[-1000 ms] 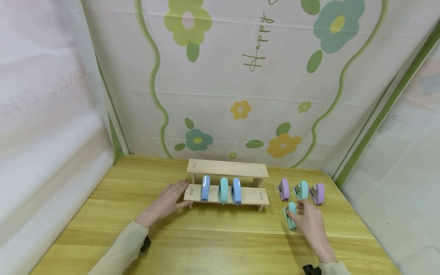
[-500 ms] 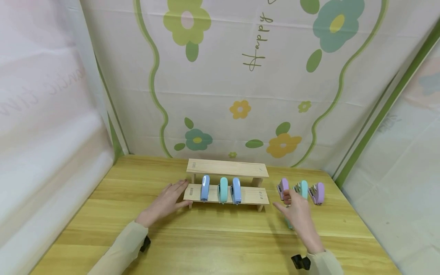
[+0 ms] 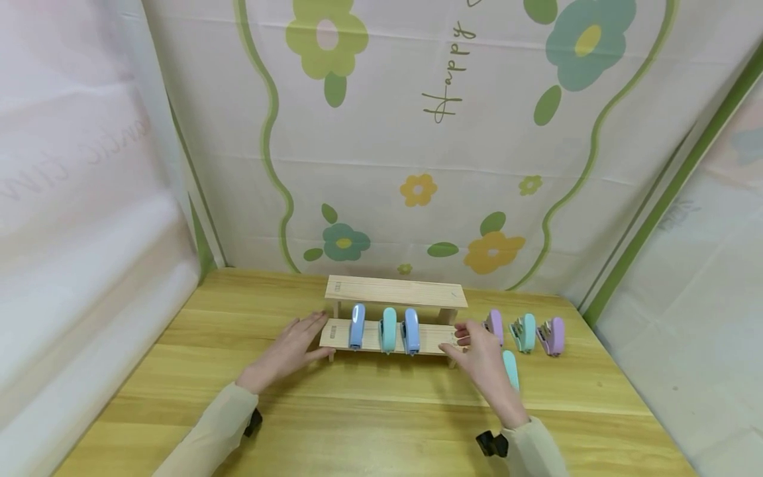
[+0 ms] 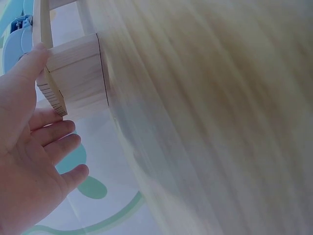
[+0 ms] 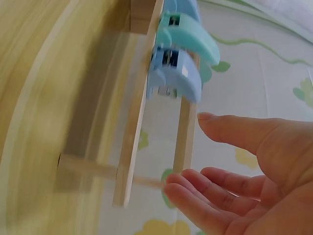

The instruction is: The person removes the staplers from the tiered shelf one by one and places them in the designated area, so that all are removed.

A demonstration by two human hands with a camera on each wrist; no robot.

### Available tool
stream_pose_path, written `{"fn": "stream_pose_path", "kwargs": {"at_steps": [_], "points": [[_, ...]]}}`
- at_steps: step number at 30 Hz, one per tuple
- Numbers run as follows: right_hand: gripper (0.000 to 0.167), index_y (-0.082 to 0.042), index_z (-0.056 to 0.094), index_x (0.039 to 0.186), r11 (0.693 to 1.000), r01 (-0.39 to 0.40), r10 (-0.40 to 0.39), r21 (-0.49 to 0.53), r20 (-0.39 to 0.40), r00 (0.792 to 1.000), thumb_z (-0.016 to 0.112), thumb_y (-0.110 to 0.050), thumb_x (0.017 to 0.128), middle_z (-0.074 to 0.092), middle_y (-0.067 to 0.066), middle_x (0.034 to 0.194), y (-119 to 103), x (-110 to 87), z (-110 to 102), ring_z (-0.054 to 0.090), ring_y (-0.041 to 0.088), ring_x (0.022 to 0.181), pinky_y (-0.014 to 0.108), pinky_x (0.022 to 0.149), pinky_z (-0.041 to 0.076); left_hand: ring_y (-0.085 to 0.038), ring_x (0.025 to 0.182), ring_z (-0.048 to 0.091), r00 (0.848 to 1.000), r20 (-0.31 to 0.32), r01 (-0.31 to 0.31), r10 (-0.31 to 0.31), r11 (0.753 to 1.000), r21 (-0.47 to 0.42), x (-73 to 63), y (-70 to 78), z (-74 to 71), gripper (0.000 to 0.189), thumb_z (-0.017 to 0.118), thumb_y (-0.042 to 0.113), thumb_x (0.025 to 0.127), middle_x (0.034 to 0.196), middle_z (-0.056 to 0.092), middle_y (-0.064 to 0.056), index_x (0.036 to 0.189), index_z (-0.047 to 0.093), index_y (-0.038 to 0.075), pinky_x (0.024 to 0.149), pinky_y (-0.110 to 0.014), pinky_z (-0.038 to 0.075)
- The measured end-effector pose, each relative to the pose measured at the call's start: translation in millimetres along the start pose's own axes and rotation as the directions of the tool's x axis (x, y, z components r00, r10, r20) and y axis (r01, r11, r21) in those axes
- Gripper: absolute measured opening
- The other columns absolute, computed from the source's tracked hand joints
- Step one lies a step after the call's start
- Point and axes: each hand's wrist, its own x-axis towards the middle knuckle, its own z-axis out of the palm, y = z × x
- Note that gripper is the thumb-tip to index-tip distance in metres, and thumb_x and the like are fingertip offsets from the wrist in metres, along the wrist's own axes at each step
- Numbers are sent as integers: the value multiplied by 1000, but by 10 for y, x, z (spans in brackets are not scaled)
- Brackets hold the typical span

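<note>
**Left hand on rack end, right hand unloaded at the other**

Two-tier wooden rack (image 3: 395, 291) at lower centre of the head frame, standing on the wood-grain table (image 3: 369, 424). Its lower board (image 3: 437, 339) carries three staplers in a row: left blue stapler (image 3: 357, 326), middle mint stapler (image 3: 388, 330), right blue stapler (image 3: 411, 330). All three sit with noses toward the frame's bottom edge; the two on the right are close together.

Left hand (image 3: 291, 348), left of centre: holds the lower board's left end, thumb at the front edge, index finger at the back corner, other fingers loosely bent (left wrist view).

Right hand (image 3: 484, 358), right of centre: thumb and fingers apart, nothing between them, over the lower board's right end. Contact with the wood: cannot tell.

Right of the rack, on the table: near purple stapler (image 3: 494, 324), partly covered by the right hand; rear mint stapler (image 3: 524, 332); far purple stapler (image 3: 554, 336). Front mint stapler (image 3: 510, 370) shows just beyond the right hand, partly hidden.

Flowered cloth (image 3: 357, 146) fills the upper frame.
</note>
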Motion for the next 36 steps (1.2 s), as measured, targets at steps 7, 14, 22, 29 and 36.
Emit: {"fn": "stream_pose_path", "kwargs": {"at_steps": [7, 14, 22, 29, 36], "points": [[37, 2, 65, 107, 999, -11, 9, 47, 44, 999, 84, -14, 79, 71, 18, 96, -183, 54, 187, 71, 29, 85, 39, 75, 63, -41, 142, 42, 1000, 11, 5, -5, 1000, 1, -3, 22, -22, 76, 68, 41, 92, 152, 43, -25, 147, 41, -6, 118, -62, 32], [39, 4, 64, 108, 998, -18, 13, 56, 96, 995, 83, -15, 80, 71, 17, 96, -310, 101, 318, 71, 25, 82, 35, 72, 63, -42, 141, 43, 1000, 2, 0, 0, 1000, -5, -4, 23, -29, 76, 68, 40, 92, 152, 44, -25, 146, 41, -6, 117, -63, 33], [37, 1, 64, 105, 997, -40, 31, 70, 119, 992, 83, -20, 81, 71, 14, 96, -341, 142, 432, 71, 22, 81, 32, 70, 62, -40, 143, 41, 1000, 19, 8, -8, 1000, -7, 1, 15, -17, 76, 67, 42, 93, 153, 42, -24, 147, 41, -4, 119, -62, 31], [37, 3, 64, 102, 994, -30, 19, 106, 101, 995, 84, -17, 79, 71, 17, 93, -329, 170, 480, 71, 22, 77, 27, 64, 62, -41, 142, 42, 1000, 7, -5, 5, 1000, 2, 7, 14, -14, 76, 67, 41, 92, 152, 43, -25, 146, 42, -5, 118, -63, 32], [35, 4, 63, 102, 997, -7, -1, 83, 95, 995, 83, -13, 79, 71, 17, 90, -316, 176, 499, 71, 22, 74, 28, 62, 61, -41, 142, 42, 1000, 2, -2, 2, 1000, -3, 6, 17, -6, 75, 67, 41, 93, 152, 43, -25, 146, 42, -6, 117, -63, 33]]}}
